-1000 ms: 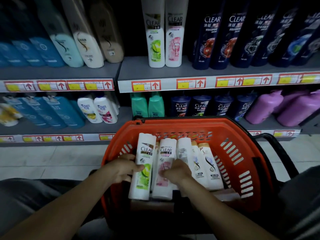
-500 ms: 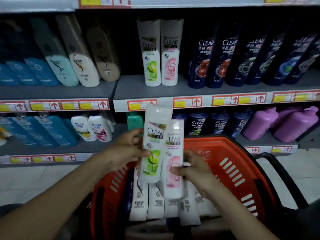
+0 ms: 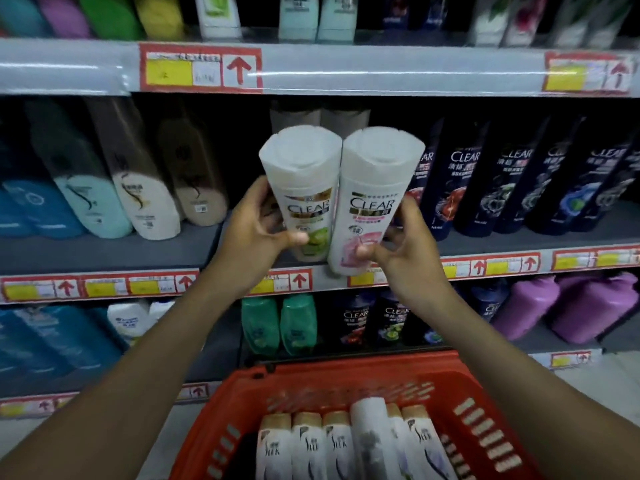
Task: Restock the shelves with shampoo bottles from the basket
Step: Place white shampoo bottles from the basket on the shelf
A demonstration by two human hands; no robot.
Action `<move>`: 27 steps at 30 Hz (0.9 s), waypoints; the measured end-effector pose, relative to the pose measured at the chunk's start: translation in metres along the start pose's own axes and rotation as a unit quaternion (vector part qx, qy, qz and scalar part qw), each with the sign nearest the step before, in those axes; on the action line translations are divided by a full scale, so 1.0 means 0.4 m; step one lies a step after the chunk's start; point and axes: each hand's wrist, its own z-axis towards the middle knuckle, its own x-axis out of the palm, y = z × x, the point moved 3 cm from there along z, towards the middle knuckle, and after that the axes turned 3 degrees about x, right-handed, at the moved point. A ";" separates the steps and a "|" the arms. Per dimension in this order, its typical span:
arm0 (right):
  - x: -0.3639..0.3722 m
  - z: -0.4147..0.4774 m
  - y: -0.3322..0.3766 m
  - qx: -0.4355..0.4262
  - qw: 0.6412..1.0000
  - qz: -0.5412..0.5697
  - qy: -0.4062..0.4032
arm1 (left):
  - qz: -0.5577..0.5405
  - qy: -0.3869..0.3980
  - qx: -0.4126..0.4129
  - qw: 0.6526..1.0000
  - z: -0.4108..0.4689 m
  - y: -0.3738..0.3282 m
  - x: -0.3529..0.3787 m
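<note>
My left hand (image 3: 258,225) grips a white Clear bottle with a green label (image 3: 304,188). My right hand (image 3: 403,247) grips a white Clear bottle with a pink label (image 3: 370,195). Both bottles are held upright, side by side and touching, in front of the middle grey shelf (image 3: 104,251), their bases near its front edge. Two white bottles of the same kind stand behind them on that shelf, mostly hidden. Below, the red basket (image 3: 346,372) holds several more white bottles (image 3: 308,445) lying in a row.
Dark Clear bottles (image 3: 464,181) fill the middle shelf to the right; teal, white and beige bottles (image 3: 138,188) stand to the left. The lower shelf holds green bottles (image 3: 277,323) and purple bottles (image 3: 561,306). The upper shelf edge (image 3: 346,69) runs overhead.
Both hands have lifted the two Clear bottles out of the basket and carried them up and forward to the middle shelf. The view has tilted upward.
</note>
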 end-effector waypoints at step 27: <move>0.075 0.103 -0.118 0.044 0.977 -0.197 -0.066 | 0.196 -0.081 -0.083 0.974 0.015 0.159 0.005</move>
